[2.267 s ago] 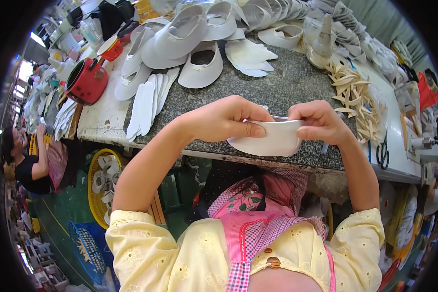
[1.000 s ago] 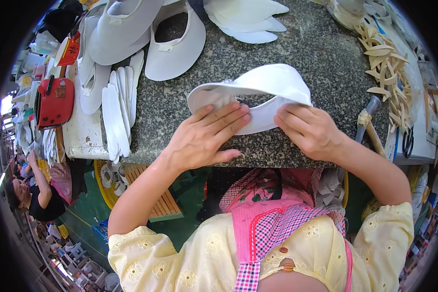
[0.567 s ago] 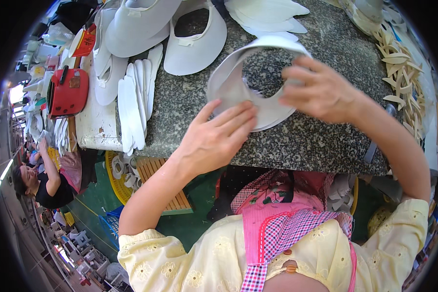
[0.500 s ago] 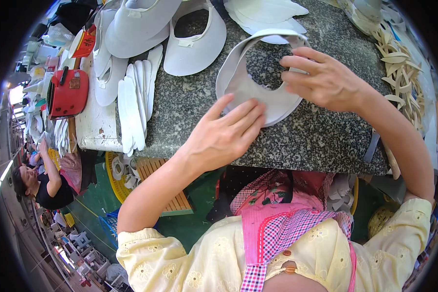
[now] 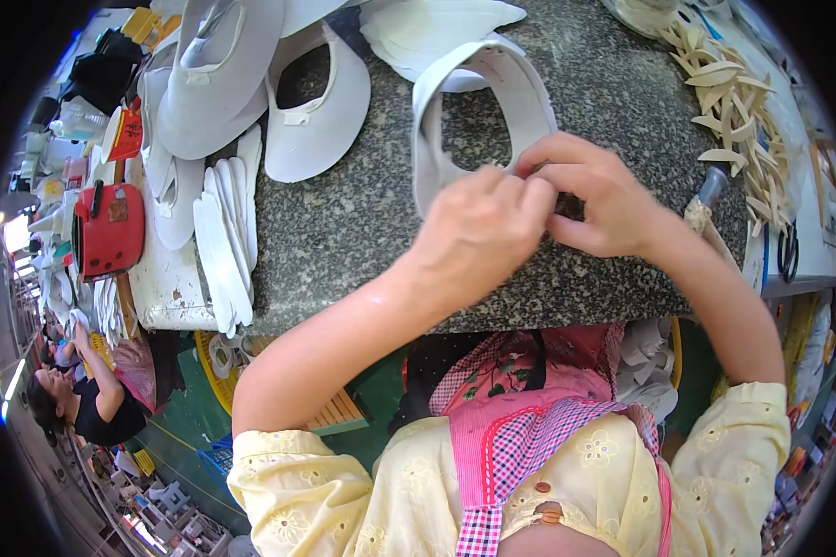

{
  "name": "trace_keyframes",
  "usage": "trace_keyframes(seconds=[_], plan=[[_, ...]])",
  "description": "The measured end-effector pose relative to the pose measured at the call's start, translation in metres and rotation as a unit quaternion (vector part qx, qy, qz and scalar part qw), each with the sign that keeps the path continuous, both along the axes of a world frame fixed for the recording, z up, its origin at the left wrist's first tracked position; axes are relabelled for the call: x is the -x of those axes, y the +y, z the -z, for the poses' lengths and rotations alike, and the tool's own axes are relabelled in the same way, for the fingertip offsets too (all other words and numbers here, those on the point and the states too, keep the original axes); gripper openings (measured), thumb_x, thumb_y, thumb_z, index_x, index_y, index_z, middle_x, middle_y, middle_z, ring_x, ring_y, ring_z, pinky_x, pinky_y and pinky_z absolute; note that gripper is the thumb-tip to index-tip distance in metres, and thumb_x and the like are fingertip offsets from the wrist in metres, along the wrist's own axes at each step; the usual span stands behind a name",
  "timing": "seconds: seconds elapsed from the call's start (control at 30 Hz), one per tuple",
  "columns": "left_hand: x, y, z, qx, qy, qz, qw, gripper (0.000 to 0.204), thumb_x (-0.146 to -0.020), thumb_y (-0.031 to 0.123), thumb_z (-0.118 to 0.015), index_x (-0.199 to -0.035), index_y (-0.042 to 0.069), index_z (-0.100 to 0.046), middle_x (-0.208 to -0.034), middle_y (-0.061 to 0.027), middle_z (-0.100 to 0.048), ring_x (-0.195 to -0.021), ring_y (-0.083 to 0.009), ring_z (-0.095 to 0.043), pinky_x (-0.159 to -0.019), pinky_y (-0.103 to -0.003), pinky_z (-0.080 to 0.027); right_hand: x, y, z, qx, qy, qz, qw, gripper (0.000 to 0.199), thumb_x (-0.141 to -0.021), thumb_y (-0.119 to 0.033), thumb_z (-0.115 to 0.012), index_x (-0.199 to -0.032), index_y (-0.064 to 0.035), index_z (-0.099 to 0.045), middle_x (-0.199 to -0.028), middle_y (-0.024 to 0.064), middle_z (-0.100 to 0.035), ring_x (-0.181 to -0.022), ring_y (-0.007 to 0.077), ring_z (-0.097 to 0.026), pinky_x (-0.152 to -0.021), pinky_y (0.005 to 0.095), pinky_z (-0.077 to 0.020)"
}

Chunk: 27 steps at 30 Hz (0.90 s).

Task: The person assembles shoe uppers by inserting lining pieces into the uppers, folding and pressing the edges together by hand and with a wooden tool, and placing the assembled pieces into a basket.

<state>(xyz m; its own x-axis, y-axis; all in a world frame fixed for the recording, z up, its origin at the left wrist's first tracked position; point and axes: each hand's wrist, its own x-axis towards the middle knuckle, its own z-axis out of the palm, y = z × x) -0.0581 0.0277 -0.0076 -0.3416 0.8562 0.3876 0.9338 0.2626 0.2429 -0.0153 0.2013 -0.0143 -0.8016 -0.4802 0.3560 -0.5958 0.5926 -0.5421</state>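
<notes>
grey speckled stone covers the worktop point(image 5: 344, 246), which takes the most place under the hands. if their meeting point is the centre of the clock, the visor ring point(image 5: 524, 97), white and open, stands out toward eleven o'clock. the left hand point(image 5: 483, 218) is curled over its near side, knuckles up; the right hand point(image 5: 604, 200) has bent fingers, brought close against the left one. what exactly the fingertips pinch is hidden, so i cannot tell it. at ten o'clock lie other visors point(image 5: 318, 156), at nine white strips point(image 5: 218, 237) like a fan, and farther a red container point(image 5: 111, 246). cream curved pieces point(image 5: 738, 116) are heaped at two, a hammer point(image 5: 712, 187) lies at three. below, at five o'clock, shows a yellow basket point(image 5: 676, 357); at eight, over green floor point(image 5: 190, 418), is a person point(image 5: 102, 404) in black top
</notes>
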Motion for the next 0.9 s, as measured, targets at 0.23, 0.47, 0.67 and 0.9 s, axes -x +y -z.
trace_keyframes(seconds=[0.23,0.47,0.67,0.9], plan=[[0.016,-0.039,-0.025,0.047,-0.098,0.059,0.992,0.043,-0.057,0.013,-0.072,-0.096,0.002,-0.056,-0.097,-0.0116,-0.056,-0.089,-0.0283,-0.055,-0.076,-0.036,-0.045,-0.017,-0.016,0.018,0.0,0.094,0.098,0.991,0.015,-0.062,-0.005,-0.062,-0.074,-0.0036,-0.054,-0.084,0.0074,-0.051,-0.078,0.024,-0.052,-0.067,0.0331,-0.0459],[0.011,-0.033,-0.019,0.052,-0.073,0.038,0.995,0.031,-0.06,0.013,-0.069,-0.088,0.004,-0.058,-0.089,-0.009,-0.056,-0.082,-0.0259,-0.055,-0.069,-0.033,-0.046,-0.021,-0.036,0.022,0.032,0.128,0.192,0.972,0.016,-0.063,-0.006,-0.062,-0.075,-0.0045,-0.051,-0.076,0.0071,-0.05,-0.074,0.0239,-0.052,-0.062,0.0313,-0.0454],[0.014,-0.024,-0.016,0.096,-0.051,-0.037,0.993,0.012,-0.067,0.007,-0.062,-0.076,0.005,-0.054,-0.078,-0.0074,-0.057,-0.072,-0.0233,-0.056,-0.059,-0.031,-0.045,-0.02,-0.042,0.023,0.008,0.108,0.251,0.962,0.026,-0.062,-0.008,-0.065,-0.083,-0.0061,-0.051,-0.076,0.0061,-0.051,-0.075,0.0231,-0.053,-0.059,0.0316,-0.0461],[0.028,-0.023,-0.011,0.033,-0.101,-0.076,0.991,0.018,-0.068,-0.001,-0.056,-0.084,0.005,-0.054,-0.082,-0.0083,-0.06,-0.075,-0.0246,-0.059,-0.062,-0.033,-0.047,-0.018,-0.044,0.012,0.024,0.042,0.283,0.958,0.037,-0.059,-0.012,-0.068,-0.093,-0.0103,-0.054,-0.077,0.0032,-0.052,-0.076,0.0212,-0.053,-0.058,0.0318,-0.0467]])
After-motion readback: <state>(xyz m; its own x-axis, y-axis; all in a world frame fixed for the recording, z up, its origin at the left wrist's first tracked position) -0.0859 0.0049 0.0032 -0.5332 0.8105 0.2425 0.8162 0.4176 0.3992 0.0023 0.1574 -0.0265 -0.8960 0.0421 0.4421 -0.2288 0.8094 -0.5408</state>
